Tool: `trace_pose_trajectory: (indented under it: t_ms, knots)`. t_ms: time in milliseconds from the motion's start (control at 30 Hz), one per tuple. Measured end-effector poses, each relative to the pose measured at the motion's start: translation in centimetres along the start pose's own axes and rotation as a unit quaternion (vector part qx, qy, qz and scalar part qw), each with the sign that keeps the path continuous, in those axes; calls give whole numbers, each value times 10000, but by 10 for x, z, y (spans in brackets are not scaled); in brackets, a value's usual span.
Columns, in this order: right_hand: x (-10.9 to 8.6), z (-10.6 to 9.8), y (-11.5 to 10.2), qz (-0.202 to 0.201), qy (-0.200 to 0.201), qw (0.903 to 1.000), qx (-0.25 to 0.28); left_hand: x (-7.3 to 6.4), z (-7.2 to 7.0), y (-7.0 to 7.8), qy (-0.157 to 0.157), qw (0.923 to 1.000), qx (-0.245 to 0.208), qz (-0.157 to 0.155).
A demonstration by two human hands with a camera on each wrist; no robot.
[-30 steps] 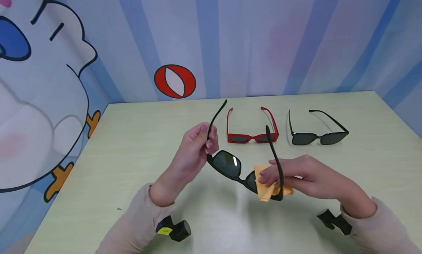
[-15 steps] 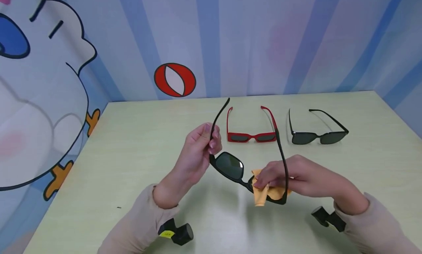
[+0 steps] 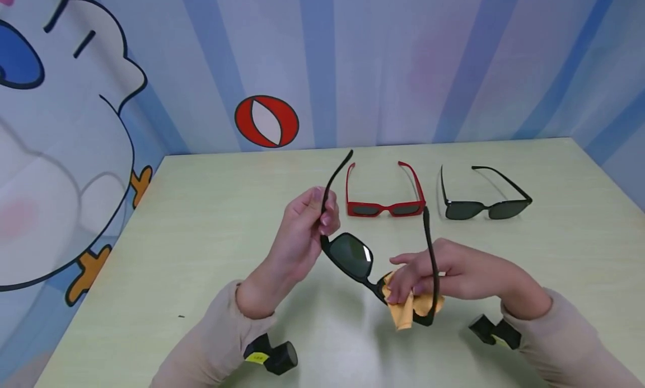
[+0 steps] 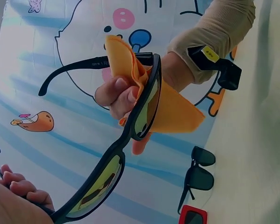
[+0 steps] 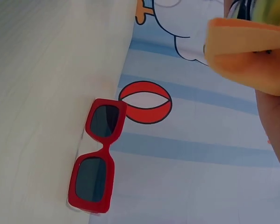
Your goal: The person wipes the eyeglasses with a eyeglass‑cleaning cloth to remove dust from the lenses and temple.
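Observation:
Black sunglasses (image 3: 349, 257) are held up above the table, tilted down toward the right, both arms unfolded. My left hand (image 3: 302, 228) pinches one arm of them near its hinge. With my right hand (image 3: 448, 267) I grip an orange cloth (image 3: 401, 312) around the other lens, which it mostly covers. In the left wrist view the cloth (image 4: 175, 109) lies on both faces of that lens, fingers (image 4: 115, 91) pressing from the inner side. The right wrist view shows only part of the cloth (image 5: 247, 51), at its upper right.
Red sunglasses (image 3: 385, 210) stand behind the held pair, arms unfolded toward the wall. To their right stand other black sunglasses (image 3: 486, 210), also unfolded. A pale wooden table (image 3: 201, 220) meets a blue striped backdrop (image 3: 373, 63). A tiny dark speck (image 3: 181, 316) lies at the left.
The held sunglasses have shifted slightly right since a second ago. My right hand and the cloth have moved a little down over the lens, and the index finger has lifted. The left hand keeps its grip.

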State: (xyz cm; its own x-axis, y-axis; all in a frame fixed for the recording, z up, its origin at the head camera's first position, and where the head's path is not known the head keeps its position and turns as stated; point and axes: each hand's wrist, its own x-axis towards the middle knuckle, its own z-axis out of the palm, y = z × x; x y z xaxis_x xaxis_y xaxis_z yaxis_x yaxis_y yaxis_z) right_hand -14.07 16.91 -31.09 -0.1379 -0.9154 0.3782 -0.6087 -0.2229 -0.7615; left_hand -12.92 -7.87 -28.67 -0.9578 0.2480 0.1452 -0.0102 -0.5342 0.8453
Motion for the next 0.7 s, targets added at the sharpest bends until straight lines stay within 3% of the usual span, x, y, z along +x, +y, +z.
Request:
trace_pose_trajectory:
  t_ms: [133, 200, 333, 567, 700]
  knots:
    - [-4, -1, 0, 62, -44, 9999, -68, -2, -5, 1, 61, 9999, 87, 32]
    - [-7, -1, 1, 24, 38, 9997, -228, -3, -7, 3, 101, 9998, 135, 74]
    - [-10, 0, 0, 317, 312, 9976, -522, -4, -10, 4, 81, 9996, 251, 113]
    - [-13, 5, -4, 659, 787, 9793, -1744, -7, -11, 3, 134, 9990, 387, 164]
    - [-12, 5, -3, 720, 898, 9768, -1806, -7, -10, 2, 33, 9990, 389, 208]
